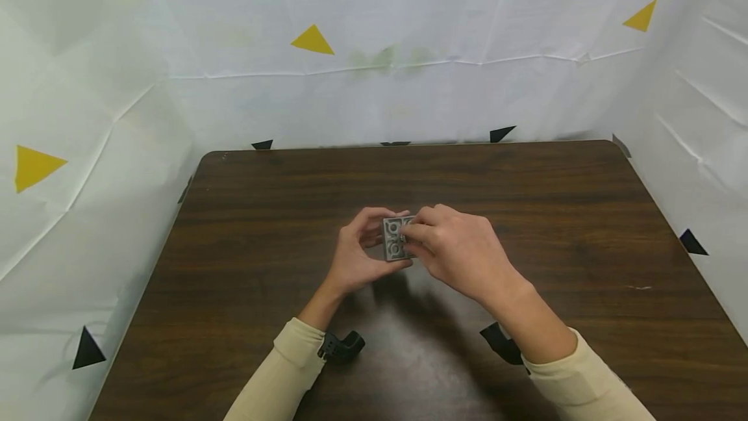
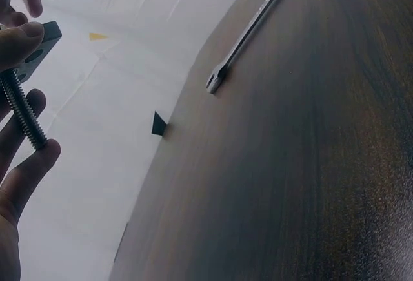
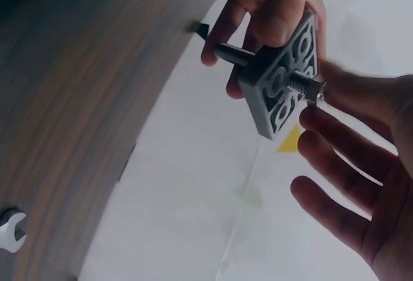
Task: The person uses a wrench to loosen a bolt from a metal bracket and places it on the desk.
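This looks like a staged recording booth of the kind set up in a lab, not a home or shop. A dark brown wood-grain table point(image 1: 526, 200) stands enclosed by creased white sheeting point(image 1: 409, 31) hung along its far edge and both side edges. Yellow paper triangles point(image 1: 312, 41) are stuck on the sheeting, and small black triangles point(image 1: 501, 133) sit along the table's far edge and corners like tracking markers.
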